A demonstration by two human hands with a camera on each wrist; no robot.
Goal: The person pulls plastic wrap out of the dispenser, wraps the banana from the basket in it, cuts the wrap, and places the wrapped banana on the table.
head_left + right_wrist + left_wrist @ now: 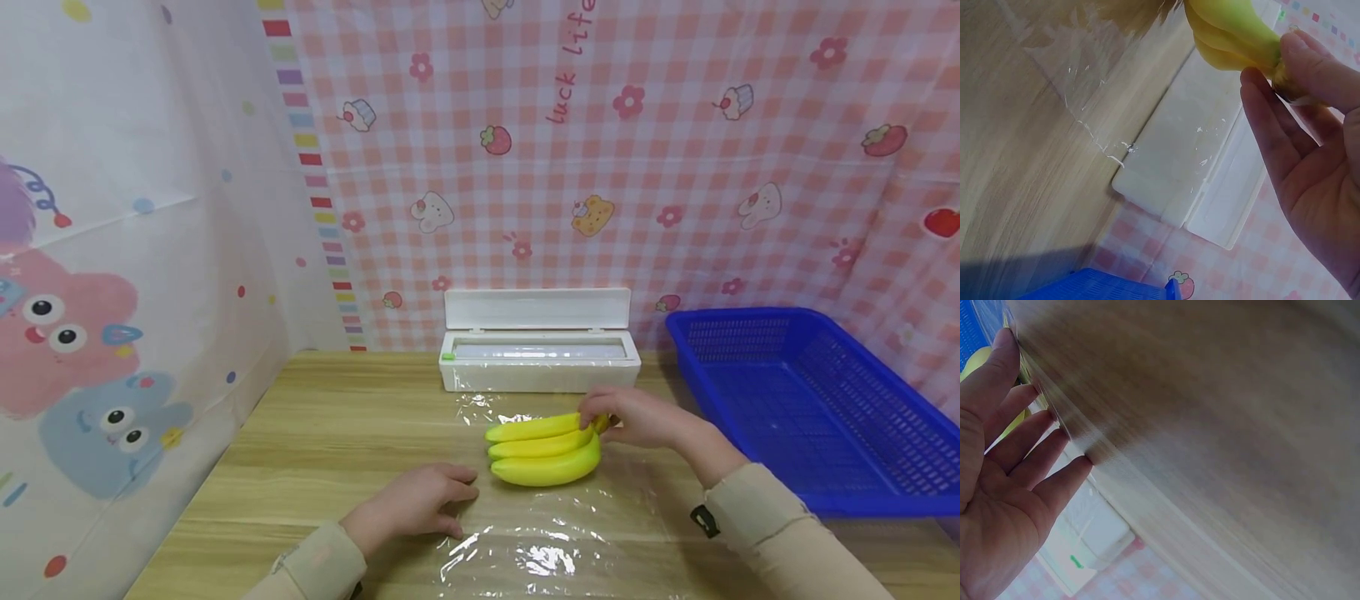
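A bunch of yellow bananas (546,471) lies on a sheet of clear plastic wrap (551,560) spread over the wooden table. At its stem end, my right hand (637,417) pinches the bunch between thumb and fingers; the right wrist view shows the same hold on the stem (1282,78). Left of the banana tips is my left hand (420,504), apart from the fruit. Its fingertips rest on the tabletop by the wrap's left side, fingers spread and slightly bent, gripping nothing.
A white wrap dispenser (540,377) with its lid (537,308) raised stands at the back, the film running from it toward me. To the right sits a blue plastic basket (810,417). Patterned cloths (525,183) hang behind and at the left.
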